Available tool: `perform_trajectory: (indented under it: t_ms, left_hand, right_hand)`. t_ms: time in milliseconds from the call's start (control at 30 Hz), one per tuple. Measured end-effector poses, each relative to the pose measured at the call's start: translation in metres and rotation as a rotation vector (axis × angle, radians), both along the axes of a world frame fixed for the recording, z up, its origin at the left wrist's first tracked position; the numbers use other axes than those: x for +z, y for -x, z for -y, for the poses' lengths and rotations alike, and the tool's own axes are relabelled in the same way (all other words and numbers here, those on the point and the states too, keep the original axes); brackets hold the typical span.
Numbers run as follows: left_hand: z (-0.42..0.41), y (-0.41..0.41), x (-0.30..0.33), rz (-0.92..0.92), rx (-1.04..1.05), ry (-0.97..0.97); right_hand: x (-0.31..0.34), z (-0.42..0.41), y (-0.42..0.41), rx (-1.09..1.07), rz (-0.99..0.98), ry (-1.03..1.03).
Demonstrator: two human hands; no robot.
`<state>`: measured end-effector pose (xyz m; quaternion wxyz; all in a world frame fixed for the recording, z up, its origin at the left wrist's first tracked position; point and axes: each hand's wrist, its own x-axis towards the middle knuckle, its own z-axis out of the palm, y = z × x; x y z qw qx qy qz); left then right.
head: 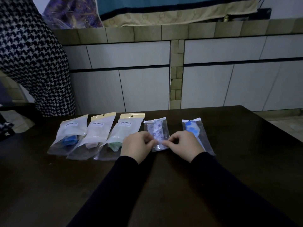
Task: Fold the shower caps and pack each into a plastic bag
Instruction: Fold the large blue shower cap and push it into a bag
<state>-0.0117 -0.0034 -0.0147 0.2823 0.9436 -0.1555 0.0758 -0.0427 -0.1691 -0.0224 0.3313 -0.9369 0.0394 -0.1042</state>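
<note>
Several plastic bags lie in a row on the dark table point(229, 161). In the middle a small clear bag point(157, 131) holds a folded white cap with purple print. My left hand point(136, 145) and my right hand point(184, 144) both pinch its near end with thumb and fingers. To the right lies a clear bag with a blue-and-white cap point(195, 130), partly under my right hand. On the left lie three header-card bags: one with a blue cap point(70, 136), one with a pale pink cap point(96, 136), one with a green cap point(121, 136).
A person in a black-and-white houndstooth garment point(32, 63) stands at the table's far left corner. Behind the table runs a tiled counter with white cabinet doors point(131, 76). The table's right edge slants down at the far right.
</note>
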Motion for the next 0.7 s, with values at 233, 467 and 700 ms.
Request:
perform_trajectory:
  t_ms: [233, 467, 700]
  left_hand:
    - [0.008, 0.003, 0.001, 0.009, 0.239, -0.269]
    - [0.018, 0.002, 0.000, -0.053, 0.322, -0.323]
    - [0.010, -0.001, 0.002, -0.169, 0.095, 0.363]
  right_hand:
    - [-0.002, -0.004, -0.004, -0.067, -0.005, 0.025]
    - [-0.002, -0.007, -0.003, -0.023, -0.068, 0.035]
    - [0.003, -0.004, -0.004, 0.016, 0.078, -0.372]
